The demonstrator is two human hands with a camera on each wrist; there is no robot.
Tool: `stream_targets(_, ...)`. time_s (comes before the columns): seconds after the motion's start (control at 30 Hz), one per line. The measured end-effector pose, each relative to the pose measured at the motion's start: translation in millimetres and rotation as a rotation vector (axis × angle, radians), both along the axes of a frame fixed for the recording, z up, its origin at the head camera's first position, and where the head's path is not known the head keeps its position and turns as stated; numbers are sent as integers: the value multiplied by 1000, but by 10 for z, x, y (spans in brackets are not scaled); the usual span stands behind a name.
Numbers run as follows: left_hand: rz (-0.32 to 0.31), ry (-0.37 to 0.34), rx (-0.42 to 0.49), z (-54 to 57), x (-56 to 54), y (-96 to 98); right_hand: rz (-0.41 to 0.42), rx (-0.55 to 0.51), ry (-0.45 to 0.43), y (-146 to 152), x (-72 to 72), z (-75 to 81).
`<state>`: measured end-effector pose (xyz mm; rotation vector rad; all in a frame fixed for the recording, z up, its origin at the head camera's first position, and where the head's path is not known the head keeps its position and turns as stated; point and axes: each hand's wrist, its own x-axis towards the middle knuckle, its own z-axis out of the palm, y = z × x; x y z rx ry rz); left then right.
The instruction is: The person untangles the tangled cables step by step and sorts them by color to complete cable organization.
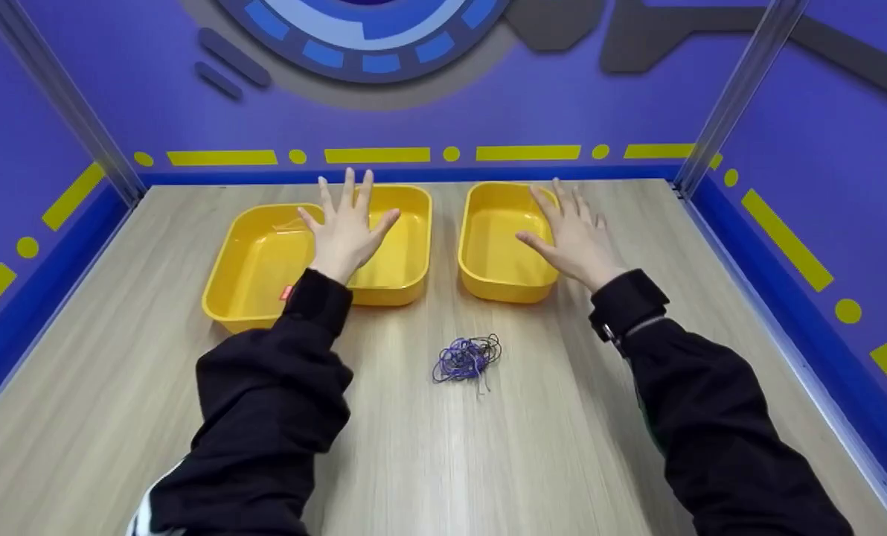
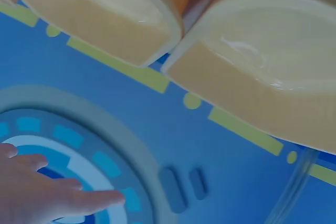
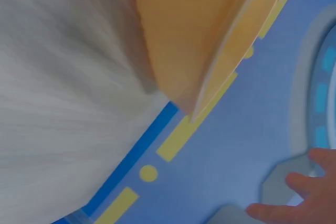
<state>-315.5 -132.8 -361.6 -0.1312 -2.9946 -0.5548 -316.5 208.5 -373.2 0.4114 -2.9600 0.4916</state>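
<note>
My left hand [image 1: 345, 234] is held with fingers spread above the left and middle yellow bins, holding nothing. Likewise spread and free of any object, my right hand [image 1: 579, 242] hovers by the right edge of the right yellow bin [image 1: 507, 290]. Under the left hand stand the middle yellow bin [image 1: 414, 246] and the left yellow bin [image 1: 246, 260], which has a small red mark inside. On the table in front of the bins lies a tangled bundle of purple and black cord [image 1: 464, 359], apart from both hands. Each wrist view shows its own hand, the left [image 2: 47, 195] and the right [image 3: 310, 192].
The wooden table [image 1: 428, 447] is enclosed by a blue back wall [image 1: 443, 119] and side walls with yellow markings. Metal posts stand at the back corners, such as the right post [image 1: 741, 89]. Both sleeved forearms reach in over the table's front.
</note>
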Motion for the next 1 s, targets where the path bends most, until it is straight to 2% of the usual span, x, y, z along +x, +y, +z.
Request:
stream_targets(0.13, -70, 62, 17, 28, 236, 77, 33, -14, 6, -52, 242, -10)
stream_targets(0.27, -216, 115, 9, -16, 533, 231, 62, -42, 34, -75, 469, -19)
stream_targets(0.33, -309, 90, 5, -71, 680, 316, 91, -60, 54, -85, 567, -39)
stream_targets(0.4, -384, 30, -3, -141, 814, 402, 139, -80, 75, -100, 660, -73)
stream_targets(0.47, -429, -35, -16, -212, 923, 480, 200, -80, 111, -120, 744, -116)
stream_targets(0.53, -447, -88, -35, -286, 1001, 552, 263, -61, 153, -139, 818, -161)
stream_targets(0.67, -453, -127, -121, -451, 1082, 680, 351, -14, 216, -165, 919, -259)
stream_targets(0.77, -448, -135, -166, -590, 1096, 755, 376, -7, 209, -179, 965, -332)
stream_targets(0.87, -450, -133, -148, -724, 1091, 800, 384, -9, 179, -196, 999, -394)
stream_targets(1.0, -482, -133, -42, -859, 1082, 815, 376, -9, 131, -225, 1037, -452)
